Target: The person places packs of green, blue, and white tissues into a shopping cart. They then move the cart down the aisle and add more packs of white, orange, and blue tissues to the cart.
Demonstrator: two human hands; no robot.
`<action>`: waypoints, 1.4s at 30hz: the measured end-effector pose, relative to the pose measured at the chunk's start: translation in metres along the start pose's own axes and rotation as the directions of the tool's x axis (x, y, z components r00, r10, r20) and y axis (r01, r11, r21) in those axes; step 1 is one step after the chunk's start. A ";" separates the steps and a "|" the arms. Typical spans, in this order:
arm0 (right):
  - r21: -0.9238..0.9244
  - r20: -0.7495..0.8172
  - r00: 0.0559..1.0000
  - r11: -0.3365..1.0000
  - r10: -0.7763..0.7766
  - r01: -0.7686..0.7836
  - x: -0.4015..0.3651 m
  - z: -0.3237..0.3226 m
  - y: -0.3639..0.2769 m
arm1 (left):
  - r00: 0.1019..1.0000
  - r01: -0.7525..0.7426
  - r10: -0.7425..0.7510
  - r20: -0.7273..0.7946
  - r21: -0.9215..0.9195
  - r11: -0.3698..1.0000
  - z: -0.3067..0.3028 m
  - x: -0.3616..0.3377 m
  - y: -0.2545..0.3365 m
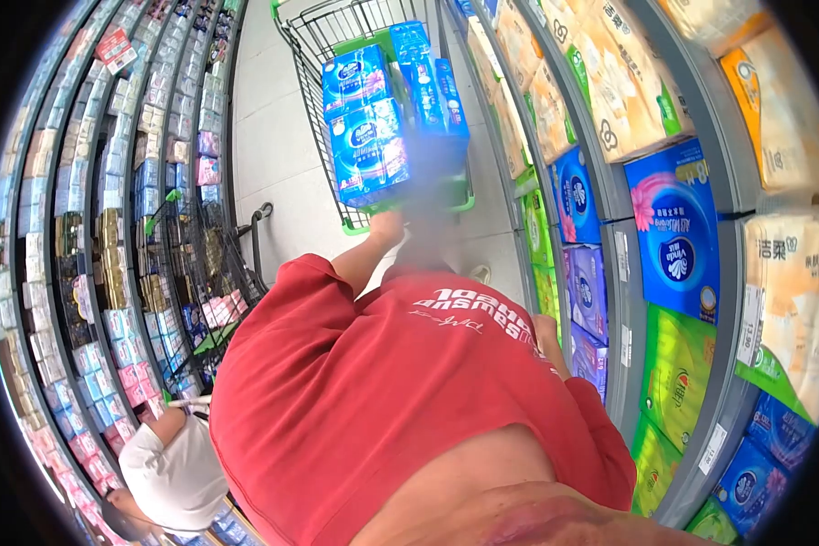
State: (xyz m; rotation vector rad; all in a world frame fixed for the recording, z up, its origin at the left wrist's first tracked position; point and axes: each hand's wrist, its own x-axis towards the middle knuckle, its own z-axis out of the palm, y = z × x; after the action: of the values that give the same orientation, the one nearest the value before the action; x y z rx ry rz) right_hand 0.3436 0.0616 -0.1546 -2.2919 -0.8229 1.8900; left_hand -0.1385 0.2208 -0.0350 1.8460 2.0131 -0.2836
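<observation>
My left hand (388, 225) is at the near end of a shopping cart (311, 109), closed on its green handle bar (355, 229). Inside the cart, right in front of that hand, stand blue packs of tissue paper (366, 150), with more blue packs (420, 82) stacked on the right. A grey blur covers part of the cart's near right side. Low beside my red shirt, my right hand (546, 335) shows only in part, near the shelf of tissue packs; its fingers are hidden.
Shelves on the right hold blue tissue packs (673, 232), green packs (678, 373) and cream packs (623, 68). To the left run shelves of small packages (118, 191). Another cart (196, 273) and a person in a white top (175, 473) are on that side.
</observation>
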 end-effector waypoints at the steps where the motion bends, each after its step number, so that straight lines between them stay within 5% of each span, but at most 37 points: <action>1: -0.034 -0.035 0.999 0.999 -0.040 0.038 0.000 0.001 -0.016 | 0.997 -0.055 0.056 0.061 -0.027 0.998 -0.010 0.003 0.003; 2: -0.070 -0.070 0.994 0.995 -0.078 0.073 -0.002 -0.001 -0.034 | 0.986 -0.109 0.116 0.122 -0.059 0.992 -0.027 0.002 0.009; 3: 0.156 -0.173 0.985 0.988 0.009 0.019 -0.020 0.007 -0.064 | 0.960 -0.227 0.234 0.153 -0.065 0.972 -0.102 -0.024 0.036; 4: 0.161 -0.186 0.982 0.987 0.014 0.016 -0.014 0.012 -0.077 | 0.919 -0.340 0.349 0.182 -0.080 0.937 -0.177 -0.050 0.062; 10: 0.157 -0.168 0.965 0.961 -0.200 0.226 0.003 0.066 -0.164 | 0.791 -0.540 0.555 0.256 -0.134 0.831 -0.157 0.012 0.021; 12: 0.237 -0.268 0.944 0.937 -0.192 0.258 -0.022 0.098 -0.210 | 0.727 -0.682 0.687 0.025 -0.099 0.725 -0.135 0.034 0.010; 13: 0.255 -0.284 0.942 0.933 -0.178 0.253 -0.022 0.111 -0.221 | 0.708 -0.700 0.705 0.034 -0.095 0.708 -0.136 0.041 0.008; 15: 0.171 -0.306 0.917 0.933 -0.254 0.315 -0.025 0.131 -0.233 | 0.562 -0.810 0.790 -0.245 0.033 0.586 -0.139 0.051 0.008; 16: 0.203 -0.340 0.912 0.929 -0.229 0.309 -0.024 0.138 -0.230 | 0.523 -0.838 0.820 -0.231 0.038 0.545 -0.136 0.058 0.009; 18: -0.042 -0.298 0.864 0.910 -0.406 0.414 -0.012 0.152 -0.213 | 0.671 -0.673 0.650 0.356 -0.077 0.736 -0.118 0.078 0.014; 20: -0.020 -0.367 0.804 0.868 -0.468 0.496 0.009 0.166 -0.174 | 0.648 -0.633 0.564 0.512 -0.048 0.772 -0.068 0.114 0.011; 21: -0.036 -0.383 0.815 0.889 -0.434 0.457 0.000 0.163 -0.168 | 0.610 -0.679 0.635 0.475 -0.101 0.727 -0.068 0.118 0.013; 23: 0.041 -0.436 0.842 0.927 -0.319 0.373 -0.032 0.153 -0.171 | 0.530 -0.746 0.564 0.634 0.032 0.665 -0.046 0.141 0.016; 25: 0.054 -0.547 0.786 0.926 -0.287 0.375 -0.065 0.139 -0.175 | 0.477 -0.813 0.580 0.660 0.081 0.577 -0.062 0.142 0.028; 29: 0.131 -0.702 0.655 0.852 -0.282 0.507 -0.112 0.084 -0.178 | 0.247 -0.898 0.819 0.517 -0.197 0.394 -0.129 0.132 0.089; 30: 0.103 -0.738 0.614 0.852 -0.280 0.513 -0.131 0.067 -0.188 | 0.169 -0.885 0.893 0.417 -0.335 0.324 -0.158 0.121 0.113; 32: 0.099 -0.822 0.508 0.814 -0.257 0.572 -0.185 0.031 -0.220 | 0.114 -0.918 0.938 0.328 -0.326 0.226 -0.220 0.102 0.159; 35: 0.037 -0.914 0.297 0.670 -0.278 0.742 -0.270 -0.027 -0.260 | -0.008 -0.926 1.000 -0.027 -0.377 -0.018 -0.298 0.073 0.241; 38: -0.285 -0.937 -0.113 0.536 -0.330 0.794 -0.349 -0.074 -0.289 | -0.168 -0.908 0.913 -0.371 -0.303 -0.290 -0.378 0.023 0.310; 40: -0.388 -0.920 -0.273 0.557 -0.282 0.734 -0.406 -0.092 -0.305 | -0.192 -0.891 0.821 -0.537 -0.255 -0.375 -0.417 -0.003 0.340; 42: -0.588 -0.778 -0.596 0.567 -0.199 0.577 -0.437 -0.124 -0.302 | -0.229 -0.908 0.735 -0.638 -0.132 -0.397 -0.439 -0.022 0.378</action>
State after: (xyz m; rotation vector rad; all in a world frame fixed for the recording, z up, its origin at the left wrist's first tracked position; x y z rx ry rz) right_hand 0.3027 0.1664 0.3793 -1.5662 -0.8195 -0.6752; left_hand 0.1703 0.4200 0.4138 2.2776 -0.1792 1.1092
